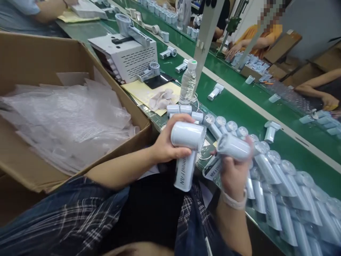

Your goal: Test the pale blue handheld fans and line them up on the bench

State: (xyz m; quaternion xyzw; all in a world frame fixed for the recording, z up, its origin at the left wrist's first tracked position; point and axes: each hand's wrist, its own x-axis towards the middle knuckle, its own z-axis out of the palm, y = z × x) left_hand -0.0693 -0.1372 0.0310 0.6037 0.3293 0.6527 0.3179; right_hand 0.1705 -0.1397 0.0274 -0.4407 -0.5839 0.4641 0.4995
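My left hand [170, 140] is wrapped round the head of a light blue handheld fan [188, 135], whose handle hangs down and bears the letters "FAN". A second handheld fan [233, 146] is in my right hand [234, 174], gripped at its head and slightly blurred; its handle tilts down to the left. The two fans are close together over my lap. Just beyond and to the right, many similar fans [287, 185] lie stacked in rows along the bench edge. Both held fans look glossy, as if wrapped in clear film.
A cardboard box [133, 149] full of clear plastic bags [71, 117] stands at left. A water bottle [188, 83], a white vented box [133, 57] and a phone [158, 81] are on the bench. Beyond runs a green conveyor belt [234, 110] carrying fans. Other people sit across it.
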